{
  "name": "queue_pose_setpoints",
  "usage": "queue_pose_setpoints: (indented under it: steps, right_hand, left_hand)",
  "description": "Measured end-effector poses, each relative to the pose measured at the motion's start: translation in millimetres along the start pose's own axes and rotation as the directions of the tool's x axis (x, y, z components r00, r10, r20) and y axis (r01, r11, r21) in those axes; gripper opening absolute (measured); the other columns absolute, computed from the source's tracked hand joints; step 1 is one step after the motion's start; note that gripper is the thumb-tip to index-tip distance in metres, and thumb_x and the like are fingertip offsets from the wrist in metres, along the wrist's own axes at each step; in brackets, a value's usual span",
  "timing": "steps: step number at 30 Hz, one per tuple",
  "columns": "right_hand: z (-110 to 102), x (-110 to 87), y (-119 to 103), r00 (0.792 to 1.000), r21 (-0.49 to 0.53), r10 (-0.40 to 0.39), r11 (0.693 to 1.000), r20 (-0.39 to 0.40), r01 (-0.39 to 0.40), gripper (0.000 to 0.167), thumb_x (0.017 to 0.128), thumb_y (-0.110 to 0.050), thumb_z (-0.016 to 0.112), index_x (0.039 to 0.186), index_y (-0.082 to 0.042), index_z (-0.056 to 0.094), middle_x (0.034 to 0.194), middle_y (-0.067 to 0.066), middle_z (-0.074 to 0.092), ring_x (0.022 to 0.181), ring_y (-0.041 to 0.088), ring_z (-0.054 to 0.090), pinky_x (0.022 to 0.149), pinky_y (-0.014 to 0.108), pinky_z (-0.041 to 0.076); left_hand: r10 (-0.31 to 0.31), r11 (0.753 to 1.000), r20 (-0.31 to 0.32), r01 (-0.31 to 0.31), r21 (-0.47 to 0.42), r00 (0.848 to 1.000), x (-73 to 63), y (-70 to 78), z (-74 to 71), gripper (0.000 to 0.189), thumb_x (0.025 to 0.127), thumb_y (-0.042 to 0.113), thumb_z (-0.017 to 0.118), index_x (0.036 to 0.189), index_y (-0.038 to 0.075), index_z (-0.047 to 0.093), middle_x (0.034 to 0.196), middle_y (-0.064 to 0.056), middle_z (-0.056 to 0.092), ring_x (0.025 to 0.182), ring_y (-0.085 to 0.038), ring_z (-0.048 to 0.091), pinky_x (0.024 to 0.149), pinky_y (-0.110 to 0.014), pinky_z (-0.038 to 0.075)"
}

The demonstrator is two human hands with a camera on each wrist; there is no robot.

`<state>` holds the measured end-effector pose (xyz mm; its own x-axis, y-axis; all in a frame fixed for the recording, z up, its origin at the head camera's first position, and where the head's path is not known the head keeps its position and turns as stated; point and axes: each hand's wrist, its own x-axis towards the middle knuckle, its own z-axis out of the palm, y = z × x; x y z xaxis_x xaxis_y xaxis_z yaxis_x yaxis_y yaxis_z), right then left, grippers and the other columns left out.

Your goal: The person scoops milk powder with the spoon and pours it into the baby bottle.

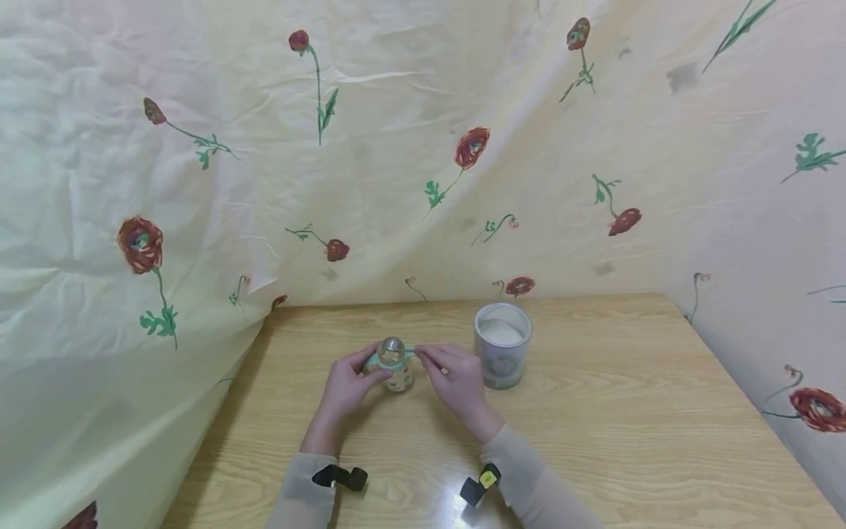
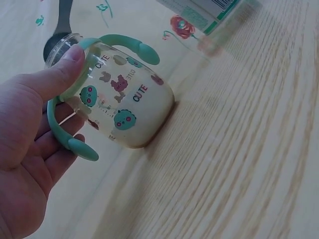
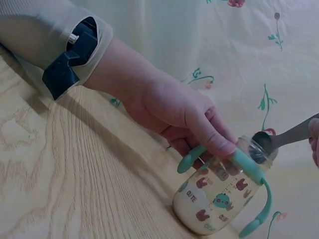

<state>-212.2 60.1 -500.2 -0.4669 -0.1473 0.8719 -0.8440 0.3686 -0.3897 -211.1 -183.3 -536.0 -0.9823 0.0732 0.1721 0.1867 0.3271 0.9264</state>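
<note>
A clear baby bottle (image 2: 134,102) with green handles and small cartoon prints stands on the table, whitish contents in its lower part. My left hand (image 1: 350,382) grips it near the collar, thumb across the green ring and fingers behind. My right hand (image 1: 456,376) pinches the handle of a grey scoop (image 3: 295,134). The scoop's rounded bowl is tipped at the bottle's open mouth, overlapping the glassy rim in both wrist views. In the right wrist view, only the fingertips of the right hand show at the edge.
An open tin (image 1: 502,361) of white powder stands right of the bottle, close beside the right hand. The wooden table (image 1: 615,411) meets a flower-printed cloth (image 1: 383,162) behind and at the sides. Both sleeves carry small black wrist cameras.
</note>
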Motion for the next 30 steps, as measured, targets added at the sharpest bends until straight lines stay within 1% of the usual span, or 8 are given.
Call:
queue_pose_setpoints:
  steps: [5, 9, 17, 24, 30]
  right_hand:
    - [1.4, -1.3, 0.9, 1.000, 0.013, 0.028, 1.000, -0.005, -0.028, 0.017, 0.088, 0.007, 0.081, 0.103, -0.001, 0.083, 0.095, 0.011, 0.082, 0.070, 0.018, 0.075, 0.062, 0.021, 0.061]
    - [2.1, -2.1, 1.7, 0.999, 0.033, 0.052, 0.998, -0.008, -0.052, 0.015, 0.091, 0.006, 0.079, 0.103, -0.001, 0.083, 0.093, 0.011, 0.081, 0.069, 0.018, 0.075, 0.062, 0.021, 0.061]
    - [2.8, 0.6, -1.0, 0.996, 0.065, 0.082, 0.995, -0.045, -0.079, 0.020, 0.087, 0.012, 0.080, 0.102, 0.000, 0.082, 0.092, 0.010, 0.081, 0.068, 0.019, 0.074, 0.062, 0.021, 0.062]
    - [1.7, 2.4, -3.6, 0.992, 0.103, 0.128, 0.987, -0.018, -0.126, 0.017, 0.089, 0.010, 0.080, 0.102, 0.000, 0.083, 0.092, 0.012, 0.081, 0.067, 0.019, 0.075, 0.063, 0.019, 0.062]
    - [2.0, 2.0, -3.2, 0.989, 0.101, 0.145, 0.985, -0.017, -0.143, 0.019, 0.087, 0.013, 0.080, 0.101, 0.000, 0.083, 0.091, 0.011, 0.081, 0.068, 0.018, 0.075, 0.063, 0.019, 0.062]
  left_hand:
    - [0.005, 1.000, 0.002, -0.005, -0.009, 1.000, 1.0, 0.9, -0.7, 0.063, 0.087, 0.024, 0.092, 0.144, 0.012, 0.068, 0.143, -0.008, 0.068, 0.136, -0.033, 0.061, 0.117, -0.053, 0.046]
    - [0.009, 1.000, 0.000, -0.009, -0.010, 1.000, 1.8, -1.4, -0.8, 0.062, 0.086, 0.024, 0.092, 0.143, 0.013, 0.069, 0.142, -0.007, 0.069, 0.135, -0.033, 0.062, 0.117, -0.053, 0.046]
    - [-0.016, 1.000, 0.004, 0.016, -0.026, 1.000, 0.7, -1.2, -2.2, 0.061, 0.087, 0.024, 0.091, 0.143, 0.016, 0.069, 0.142, -0.004, 0.069, 0.136, -0.031, 0.062, 0.117, -0.052, 0.047]
    - [-0.012, 0.999, 0.007, 0.012, -0.033, 1.000, 1.8, -0.1, -1.8, 0.061, 0.087, 0.024, 0.091, 0.143, 0.015, 0.070, 0.142, -0.004, 0.069, 0.136, -0.030, 0.061, 0.118, -0.052, 0.046]
    - [-0.023, 0.999, 0.006, 0.023, -0.034, 1.000, 1.5, 1.6, -1.7, 0.061, 0.086, 0.024, 0.092, 0.142, 0.016, 0.070, 0.142, -0.004, 0.069, 0.137, -0.030, 0.061, 0.118, -0.053, 0.046]
